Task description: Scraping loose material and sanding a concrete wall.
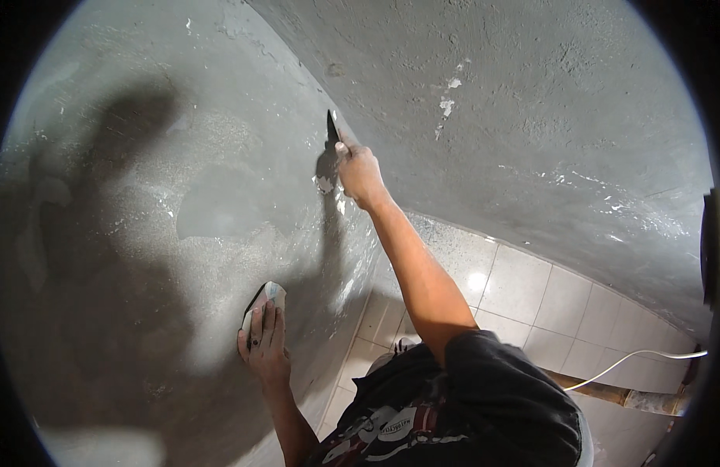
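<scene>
In my raised right hand is a putty knife, its narrow dark blade pointing up. The blade lies at the inner corner where the left wall meets the right wall. Whether its edge presses on the plaster, I cannot tell. Lower down, my left hand has its fingers laid over a pale flat pad with a dark edge, close against the left wall. The hand covers most of this pad, so its exact kind is hidden.
Grey plaster on both walls has white chipped patches. My shadow darkens the left wall. Below is a pale tiled floor. A white cable runs at the lower right, over a brownish bar. Something dark stands at the right rim.
</scene>
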Motion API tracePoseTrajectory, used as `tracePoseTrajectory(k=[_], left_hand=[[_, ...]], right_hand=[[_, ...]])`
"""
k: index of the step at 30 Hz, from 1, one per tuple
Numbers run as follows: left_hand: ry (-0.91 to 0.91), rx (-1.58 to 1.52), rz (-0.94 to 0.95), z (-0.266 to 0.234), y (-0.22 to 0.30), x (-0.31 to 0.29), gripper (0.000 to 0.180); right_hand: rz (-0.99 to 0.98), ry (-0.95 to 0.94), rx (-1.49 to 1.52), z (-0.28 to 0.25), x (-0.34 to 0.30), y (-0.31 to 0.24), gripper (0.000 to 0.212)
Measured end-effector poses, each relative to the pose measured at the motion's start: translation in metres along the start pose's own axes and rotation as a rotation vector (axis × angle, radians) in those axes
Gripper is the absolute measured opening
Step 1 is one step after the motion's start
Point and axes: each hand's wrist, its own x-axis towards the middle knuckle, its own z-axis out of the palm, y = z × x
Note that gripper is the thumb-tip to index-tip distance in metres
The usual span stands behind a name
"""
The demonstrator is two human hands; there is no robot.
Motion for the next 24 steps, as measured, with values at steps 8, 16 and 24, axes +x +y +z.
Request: tracePoseTrajectory(k=[8, 16, 24], left_hand=[[-0.06, -0.01, -0.02, -0.007, 0.0, 0.002, 0.037], [-0.041, 0.007, -0.01, -0.002, -0.001, -0.003, 0.04], [-0.004, -0.018, -0.031, 0.003, 0.0, -0.003, 0.035]], right_hand=[[0.358, -0.255, 0.066, -0.011, 0.008, -0.006, 0.039], [0.347, -0.275, 0.118, -0.014, 0.022, -0.006, 0.039], [0.273, -0.222, 0.065, -0.024, 0.022, -0.057, 0.038]])
